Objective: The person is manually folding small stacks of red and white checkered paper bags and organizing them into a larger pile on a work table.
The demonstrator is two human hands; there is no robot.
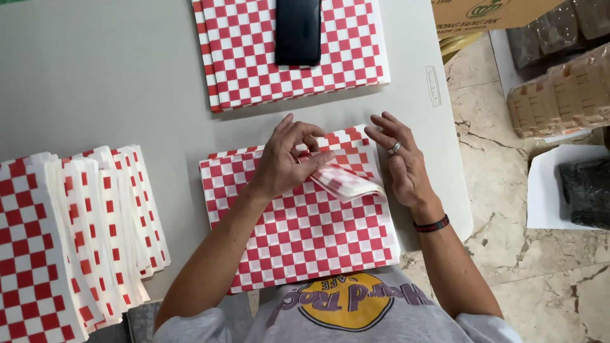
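Note:
A stack of red-and-white checkered paper sheets [305, 228] lies on the grey table [101, 82] in front of me. My left hand [286, 159] pinches the curled corner of the top sheet [346, 183], lifting it off the stack. My right hand [403, 162], wearing a ring and a dark wristband, hovers with fingers spread just right of the lifted corner, holding nothing.
A second checkered stack [254, 70] sits at the far side with a black phone [298, 30] on it. Folded checkered papers [82, 235] are fanned out at the left. Off the table's right edge are a cardboard box [489, 13] and wrapped packages [565, 89] on a stone floor.

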